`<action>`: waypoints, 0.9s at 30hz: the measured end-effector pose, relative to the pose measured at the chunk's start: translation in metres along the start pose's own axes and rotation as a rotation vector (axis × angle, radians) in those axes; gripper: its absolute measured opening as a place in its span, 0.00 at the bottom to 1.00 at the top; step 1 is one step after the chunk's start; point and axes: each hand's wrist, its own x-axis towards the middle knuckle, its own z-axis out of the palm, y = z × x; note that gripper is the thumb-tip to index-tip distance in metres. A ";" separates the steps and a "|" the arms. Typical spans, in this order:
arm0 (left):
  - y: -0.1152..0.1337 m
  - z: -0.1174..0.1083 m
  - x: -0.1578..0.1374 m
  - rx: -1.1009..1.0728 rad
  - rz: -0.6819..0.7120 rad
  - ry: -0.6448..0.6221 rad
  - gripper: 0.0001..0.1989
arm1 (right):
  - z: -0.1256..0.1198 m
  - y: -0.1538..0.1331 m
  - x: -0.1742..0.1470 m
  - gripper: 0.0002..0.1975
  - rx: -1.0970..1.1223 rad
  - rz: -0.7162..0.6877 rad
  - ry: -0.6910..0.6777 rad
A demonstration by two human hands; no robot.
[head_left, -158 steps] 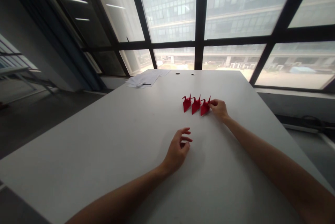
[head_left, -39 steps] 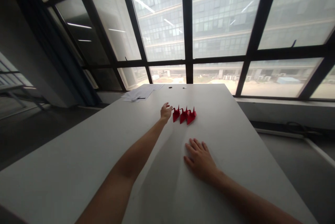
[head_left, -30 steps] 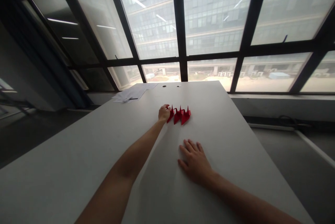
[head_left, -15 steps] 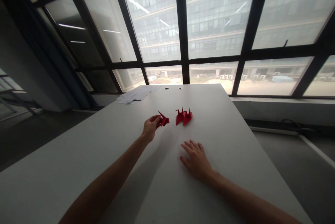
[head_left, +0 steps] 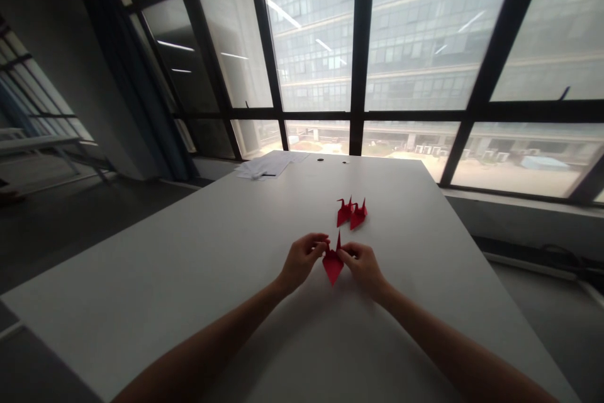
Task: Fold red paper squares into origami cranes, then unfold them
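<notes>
A red origami crane (head_left: 333, 268) is held between my two hands, its pointed wing toward me and a thin spike standing up. My left hand (head_left: 302, 258) pinches it on the left, at a thin folded end partly hidden by the fingers. On the other side my right hand (head_left: 364, 266) has thumb and fingers closed on its right edge. Just beyond, two more red paper cranes stand side by side on the white table, the left crane (head_left: 343, 214) touching or nearly touching the right crane (head_left: 358, 217).
White paper sheets (head_left: 264, 166) with a dark pen-like item (head_left: 268, 175) lie at the far left of the white table (head_left: 198, 252). A round dark hole (head_left: 320, 160) is near the far edge. Large windows rise behind, and a blue curtain (head_left: 127, 76) hangs at left.
My left hand has brought the crane nearer and to the right. My right hand, flat on the table before, now grips it too. The view has turned slightly left.
</notes>
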 end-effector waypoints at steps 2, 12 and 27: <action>-0.007 -0.006 0.000 0.085 0.083 0.057 0.14 | 0.002 0.006 0.007 0.13 0.032 0.026 0.047; -0.022 -0.008 -0.012 0.296 0.198 -0.048 0.22 | -0.001 0.011 0.007 0.14 0.049 0.002 0.107; -0.024 -0.005 -0.012 -0.017 0.076 -0.042 0.14 | 0.006 0.009 -0.007 0.13 0.137 0.012 -0.037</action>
